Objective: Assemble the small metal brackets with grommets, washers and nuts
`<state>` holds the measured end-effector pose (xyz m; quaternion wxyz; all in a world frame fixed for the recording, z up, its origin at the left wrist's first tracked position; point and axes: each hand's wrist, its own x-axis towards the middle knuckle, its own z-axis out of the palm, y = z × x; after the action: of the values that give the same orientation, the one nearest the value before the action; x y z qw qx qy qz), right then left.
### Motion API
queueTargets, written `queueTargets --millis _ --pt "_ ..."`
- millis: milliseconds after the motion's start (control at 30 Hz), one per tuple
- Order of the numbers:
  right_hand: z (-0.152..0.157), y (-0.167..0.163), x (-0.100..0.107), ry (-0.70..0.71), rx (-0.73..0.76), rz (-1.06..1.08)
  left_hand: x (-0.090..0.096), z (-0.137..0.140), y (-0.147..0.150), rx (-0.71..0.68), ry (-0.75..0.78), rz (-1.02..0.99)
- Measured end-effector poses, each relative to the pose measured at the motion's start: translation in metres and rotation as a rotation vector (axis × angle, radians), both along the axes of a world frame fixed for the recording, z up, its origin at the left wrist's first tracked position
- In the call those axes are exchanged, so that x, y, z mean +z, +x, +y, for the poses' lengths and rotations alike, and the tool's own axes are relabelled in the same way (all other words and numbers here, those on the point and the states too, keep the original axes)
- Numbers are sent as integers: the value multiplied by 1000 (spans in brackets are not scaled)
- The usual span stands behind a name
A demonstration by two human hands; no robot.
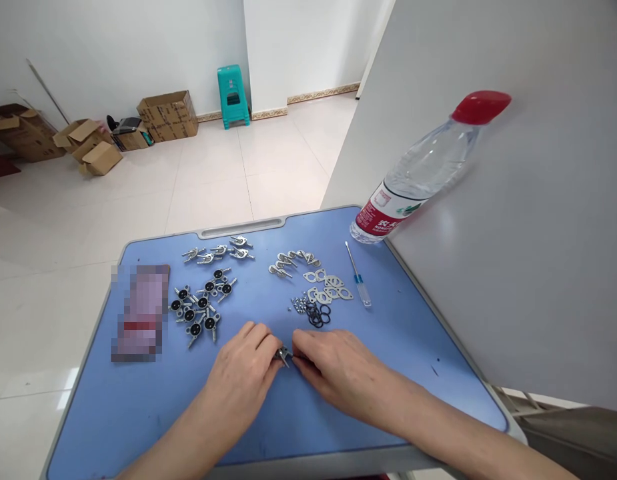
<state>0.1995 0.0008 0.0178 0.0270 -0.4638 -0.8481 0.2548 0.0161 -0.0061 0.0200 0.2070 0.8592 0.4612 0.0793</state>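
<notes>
Near the front of the blue table, my left hand (pixel 245 360) is closed, pinching a small metal fitting (pixel 283 355) with thin prongs. My right hand (pixel 333 367) meets it from the right with thumb and fingers pressed together; what they grip is hidden. Just beyond my right hand lie black rubber rings (pixel 318 315) and a cluster of tiny screws (pixel 300 305). Flat metal oval plates (pixel 333 288) lie behind them, with an arc of small metal levers (pixel 293 259) further back. To the left are several metal fittings with black round centres (pixel 203 303).
A screwdriver (pixel 358 277) with a clear-and-blue handle lies at the right. Behind it a water bottle (pixel 413 177) leans against the grey panel (pixel 538 233). More metal fittings (pixel 219 251) lie at the back left, near a blurred-out purple item (pixel 145 310). Cardboard boxes (pixel 168 117) and a teal stool (pixel 233 97) stand beyond.
</notes>
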Motion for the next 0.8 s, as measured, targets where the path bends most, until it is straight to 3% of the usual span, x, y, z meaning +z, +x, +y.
queueTargets --millis 600,700,800 --pt "-1 5 1 -43 11 26 -4 -1 1 16 -34 -107" --pt "7 12 10 -109 -21 99 -4 -1 1 12 -34 -112" --pt "19 23 20 -119 -151 171 -4 -1 0 13 -31 -103"
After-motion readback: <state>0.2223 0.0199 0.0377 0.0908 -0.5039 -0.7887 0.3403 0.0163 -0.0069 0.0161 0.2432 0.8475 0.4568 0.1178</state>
